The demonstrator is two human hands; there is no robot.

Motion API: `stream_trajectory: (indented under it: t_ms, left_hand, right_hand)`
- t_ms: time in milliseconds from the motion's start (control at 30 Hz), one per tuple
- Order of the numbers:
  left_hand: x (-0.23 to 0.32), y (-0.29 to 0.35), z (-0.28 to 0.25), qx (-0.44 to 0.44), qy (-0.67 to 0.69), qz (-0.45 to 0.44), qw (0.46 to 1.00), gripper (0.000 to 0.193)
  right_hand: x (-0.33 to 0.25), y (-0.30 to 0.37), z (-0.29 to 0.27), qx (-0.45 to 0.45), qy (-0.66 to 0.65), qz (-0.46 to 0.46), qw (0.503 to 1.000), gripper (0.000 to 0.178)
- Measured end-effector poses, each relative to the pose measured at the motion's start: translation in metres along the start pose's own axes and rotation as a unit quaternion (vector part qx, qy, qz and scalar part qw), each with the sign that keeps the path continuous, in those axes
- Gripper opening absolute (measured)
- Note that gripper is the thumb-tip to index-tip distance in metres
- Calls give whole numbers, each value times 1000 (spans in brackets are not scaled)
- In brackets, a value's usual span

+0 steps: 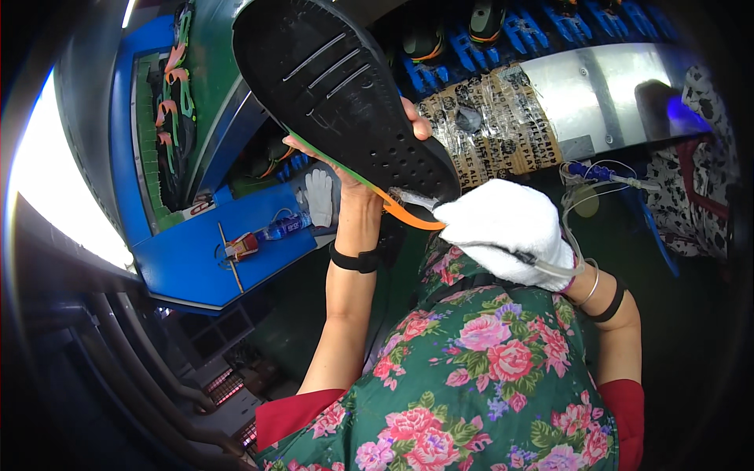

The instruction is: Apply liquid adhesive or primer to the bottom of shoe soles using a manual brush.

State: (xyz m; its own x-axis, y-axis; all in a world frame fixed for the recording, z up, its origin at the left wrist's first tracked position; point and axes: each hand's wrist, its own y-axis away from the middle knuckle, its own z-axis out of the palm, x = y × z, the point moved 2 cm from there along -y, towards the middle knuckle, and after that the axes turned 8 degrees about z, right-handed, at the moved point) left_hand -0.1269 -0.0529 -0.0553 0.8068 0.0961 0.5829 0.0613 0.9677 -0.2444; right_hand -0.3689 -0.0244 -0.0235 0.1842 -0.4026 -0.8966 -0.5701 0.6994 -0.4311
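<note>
My left hand is closed round a shoe, holding it up with its black underside toward me. Grooves cross the wide end of that underside, and small round holes dot the narrow end. A green and orange edge runs along the shoe's side, and the orange part reaches my right hand. In a white knitted glove, my right hand is closed by the narrow end, on what looks like a brush with a pale tip touching the shoe. A clear hose passes over the glove; the fingertips are hidden.
On the left, a blue table bears a white glove, a blue bottle and a thin stick. Ahead, taped cardboard covers part of a metal ledge; blue racks with shoes stand behind. Patterned fabric hangs at right.
</note>
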Motion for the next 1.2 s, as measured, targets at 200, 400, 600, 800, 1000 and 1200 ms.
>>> stream_trajectory:
  t_ms: [200, 400, 600, 800, 1000, 1200]
  left_hand:
    - [8, -9, 11, -18, -6, 7, 1000, 129]
    - [6, -15, 16, -7, 54, -9, 998, 130]
    - [6, -16, 0, -21, 20, -26, 999, 133]
    - [0, -18, 0, 13, 78, -52, 996, 131]
    - [-3, -18, -5, 6, 60, -14, 998, 127]
    - [-9, -26, 2, -1, 76, -12, 997, 126]
  right_hand:
    - [2, -2, -7, 5, -24, 16, 1000, 27]
    - [1, 1, -5, 8, 18, -7, 1000, 27]
    - [-3, 4, -4, -16, 66, -43, 997, 34]
    - [-11, -3, 4, 23, 46, -39, 998, 31]
    - [-6, -3, -14, 42, 8, 11, 999, 31]
    - [1, 1, -17, 75, 74, 22, 994, 27]
